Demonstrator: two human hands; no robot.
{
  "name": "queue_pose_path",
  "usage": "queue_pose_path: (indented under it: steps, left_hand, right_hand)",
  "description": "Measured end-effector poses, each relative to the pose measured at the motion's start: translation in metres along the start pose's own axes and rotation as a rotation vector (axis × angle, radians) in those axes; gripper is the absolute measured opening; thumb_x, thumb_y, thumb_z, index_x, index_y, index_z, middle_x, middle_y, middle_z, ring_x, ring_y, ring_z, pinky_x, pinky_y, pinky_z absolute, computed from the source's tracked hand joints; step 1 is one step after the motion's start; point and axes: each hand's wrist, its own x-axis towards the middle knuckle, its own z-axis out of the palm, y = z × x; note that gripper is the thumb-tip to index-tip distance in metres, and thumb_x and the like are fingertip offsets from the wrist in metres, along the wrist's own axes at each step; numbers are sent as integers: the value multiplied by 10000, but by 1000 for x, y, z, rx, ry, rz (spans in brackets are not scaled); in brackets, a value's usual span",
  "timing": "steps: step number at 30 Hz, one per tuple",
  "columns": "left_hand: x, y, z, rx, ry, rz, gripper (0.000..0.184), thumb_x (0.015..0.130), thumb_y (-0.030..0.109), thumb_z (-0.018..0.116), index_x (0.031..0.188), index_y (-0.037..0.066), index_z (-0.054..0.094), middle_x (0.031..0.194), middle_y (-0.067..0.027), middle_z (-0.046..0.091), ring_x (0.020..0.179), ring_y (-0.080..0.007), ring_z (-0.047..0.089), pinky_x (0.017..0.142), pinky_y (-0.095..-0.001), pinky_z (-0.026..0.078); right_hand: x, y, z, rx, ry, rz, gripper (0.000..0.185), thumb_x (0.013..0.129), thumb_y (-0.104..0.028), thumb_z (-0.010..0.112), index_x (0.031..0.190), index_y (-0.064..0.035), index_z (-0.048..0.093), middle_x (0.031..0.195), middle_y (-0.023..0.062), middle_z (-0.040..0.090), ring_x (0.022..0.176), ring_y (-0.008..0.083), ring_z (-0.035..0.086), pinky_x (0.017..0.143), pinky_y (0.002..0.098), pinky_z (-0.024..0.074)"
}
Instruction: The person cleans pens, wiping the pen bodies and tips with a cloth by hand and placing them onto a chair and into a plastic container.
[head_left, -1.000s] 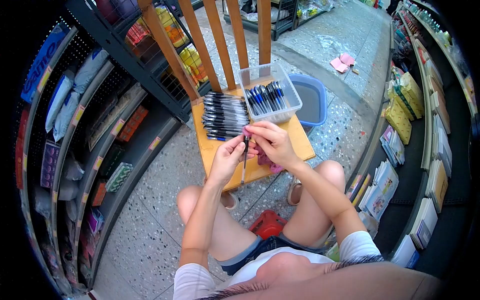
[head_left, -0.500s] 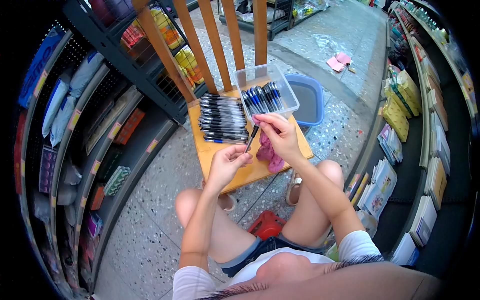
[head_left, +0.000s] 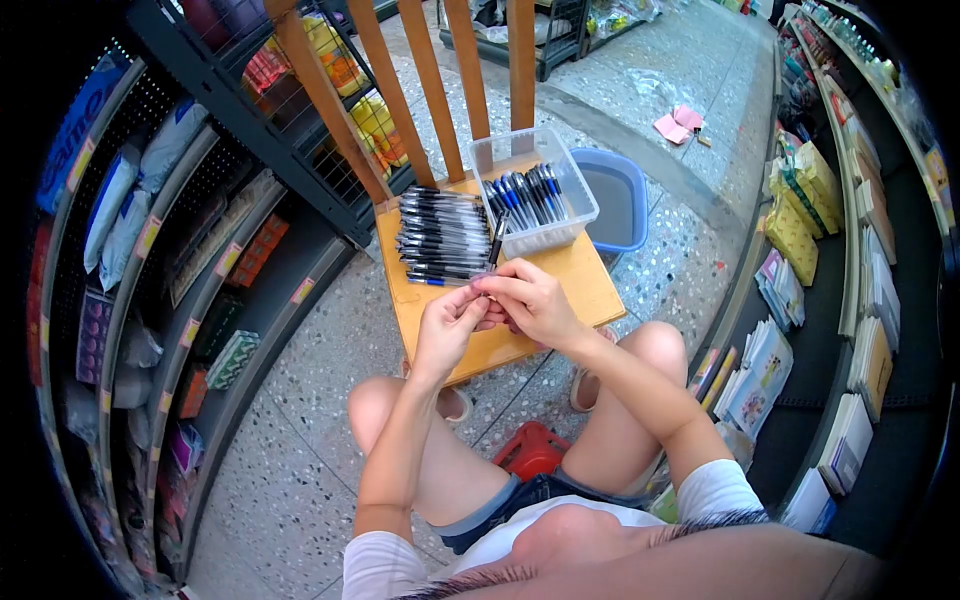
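Over the wooden chair seat [head_left: 420,320] my two hands meet at one pen [head_left: 498,240], whose dark end points up toward the back of the chair. My left hand [head_left: 450,325] is closed around its lower part. Against it, my right hand [head_left: 538,305] pinches the pen, with a purple-pink cloth [head_left: 482,279] mostly hidden under the fingers. Just beyond my hands lies a row of pens [head_left: 445,235], clear with black or blue parts. Beside it, a clear plastic box [head_left: 550,240] holds several more pens [head_left: 525,198], standing at a slant.
A blue basin [head_left: 640,235] with greyish contents sits on the floor behind the box. Shelves of packaged goods [head_left: 230,300] curve along the left, and shelves of notebooks [head_left: 760,390] along the right. A red stool [head_left: 535,450] shows between my legs. Pink paper [head_left: 680,124] lies on the floor.
My right hand has come down and left along the pen to meet my left hand. The cloth went with it, and the pen's dark end is now uncovered.
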Motion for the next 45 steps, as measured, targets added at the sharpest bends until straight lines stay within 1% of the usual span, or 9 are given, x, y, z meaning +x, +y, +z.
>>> queue_pose_path:
  steps: [11, 17, 18, 21, 28, 35, 41, 42, 45]
  left_hand:
    - [-2, 3, 4, 3, -86, -85, 307, 921, 201, 527, 1134, -19, 550, 864, -72, 638, 760, -127, 623, 715, -244, 502]
    - [-3, 2, 2, -38, -65, -67, 271, 929, 218, 512, 1069, -5, 573, 847, -51, 629, 736, -117, 617, 695, -238, 500]
    - [-2, 1, 1, -44, -56, -54, 263, 932, 220, 507, 1053, -2, 578, 844, -48, 627, 730, -116, 616, 690, -237, 500]
    - [-2, 4, 1, -35, -64, -56, 257, 941, 231, 487, 1025, 6, 578, 833, -44, 621, 713, -112, 614, 676, -234, 498]
    - [-3, 8, 8, -27, -126, -93, 301, 946, 255, 473, 1089, 0, 547, 782, -22, 588, 692, -107, 603, 650, -228, 482]
    - [-4, 9, 12, -71, -196, -162, 304, 946, 249, 472, 1104, -3, 539, 767, -8, 564, 686, -103, 581, 647, -221, 463]
    - [-1, 2, 10, -130, -112, -105, 286, 938, 262, 489, 1057, 10, 555, 764, -5, 569, 676, -100, 577, 641, -224, 468]
    - [0, -1, 8, -134, -102, -78, 284, 938, 262, 488, 1047, 10, 559, 769, -6, 574, 683, -103, 582, 647, -225, 470]
    - [0, -3, 5, -70, -97, -61, 293, 940, 264, 485, 1027, 1, 584, 819, -26, 612, 721, -112, 598, 684, -242, 482]
  right_hand:
    - [15, 7, -25, -82, 187, -2, 225, 823, 26, 558, 1019, -34, 648, 863, 91, 621, 745, 196, 615, 651, 277, 488]
    - [0, 6, -8, 49, 17, 14, 242, 797, 23, 558, 1017, -41, 635, 874, 102, 591, 755, 214, 607, 650, 289, 486]
    - [-1, 6, -4, -8, 35, -80, 248, 784, 22, 560, 1010, -43, 636, 873, 100, 593, 767, 233, 608, 658, 308, 491]
    - [1, 6, -4, -23, 24, -134, 250, 780, 19, 562, 1008, -48, 640, 880, 103, 596, 773, 246, 606, 663, 322, 493]
    - [10, 6, -23, -38, 109, -2, 231, 806, 25, 551, 1003, -43, 651, 878, 113, 607, 745, 226, 610, 650, 287, 489]
    - [18, 9, -28, 35, 260, -1, 213, 831, 33, 536, 1004, -28, 646, 870, 105, 631, 761, 196, 620, 668, 272, 486]
    - [7, 8, -13, 186, 92, 48, 190, 833, 26, 533, 990, -1, 637, 916, 107, 633, 761, 174, 615, 675, 263, 483]
    - [5, 3, -9, 291, 48, 136, 186, 827, 26, 538, 983, 6, 638, 902, 99, 625, 751, 159, 607, 669, 263, 482]
    - [3, 9, -3, 335, 50, 37, 180, 825, 20, 545, 978, 10, 639, 876, 89, 616, 732, 144, 599, 658, 258, 482]
